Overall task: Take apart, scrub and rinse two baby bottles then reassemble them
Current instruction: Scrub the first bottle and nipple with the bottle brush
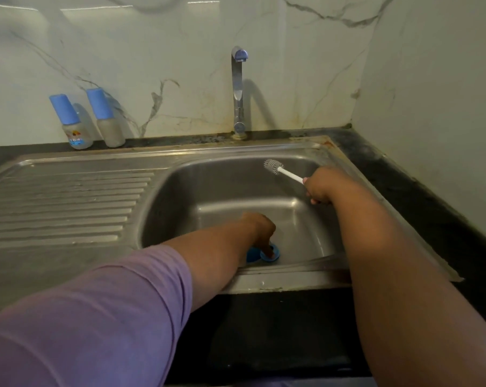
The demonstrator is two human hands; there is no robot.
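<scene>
Nearest the camera, the left hand is lowered to the floor of the sink basin, its fingers curled down onto a blue ring-shaped part lying at the near edge of the bowl. A second blue piece lies touching it on the left, partly hidden by the wrist. Whether the ring is pinched or only pressed cannot be told, as the fingertips are hidden. The parts are judged to be kept in the bowl so that rinsing water is caught.

Further back, the right hand is held above the right side of the basin, clamped round the handle of a white bottle brush. The bristle head is pointed up and left, towards the tap, presumably in readiness for scrubbing.

Farthest away, two baby bottles are stood upright on the dark counter against the marble wall, left of the tap and well apart from both hands. Each is a frosted, translucent body under a tall blue cap; the left one bears a coloured print. Both appear closed.
</scene>
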